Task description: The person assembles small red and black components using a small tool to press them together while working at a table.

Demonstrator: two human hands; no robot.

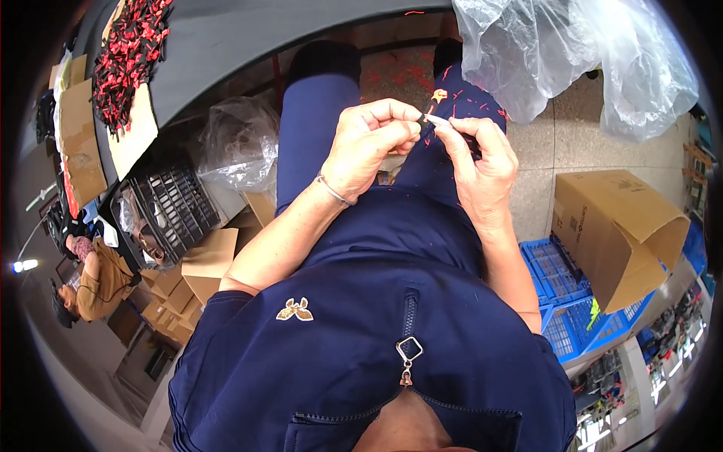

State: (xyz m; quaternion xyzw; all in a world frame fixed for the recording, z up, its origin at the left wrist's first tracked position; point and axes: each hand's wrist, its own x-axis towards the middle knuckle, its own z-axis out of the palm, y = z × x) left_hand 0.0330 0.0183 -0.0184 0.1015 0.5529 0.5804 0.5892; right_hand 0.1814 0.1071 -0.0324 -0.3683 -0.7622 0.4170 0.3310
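Above my lap, my left hand (379, 139) pinches a small black piece with an orange-red tip (439, 96) between thumb and fingertips. My right hand (486, 162) is closed around a small knife; its pale, narrow blade (437, 120) lies against the black piece near my left fingertips. Most of the knife's dark handle is hidden in my right palm. Thin red scraps (471, 99) are scattered over my dark blue trouser leg beneath the hands. A heap of small black and red pieces (134, 56) rests on a cardboard sheet at the far left.
A dark table (226, 38) curves across the far side. Clear plastic bags (520, 45) hang at the far right. An open cardboard box (602, 226) sits on blue crates (561, 328) to my right. At left are a black crate (177, 207), more boxes and another person (102, 279).
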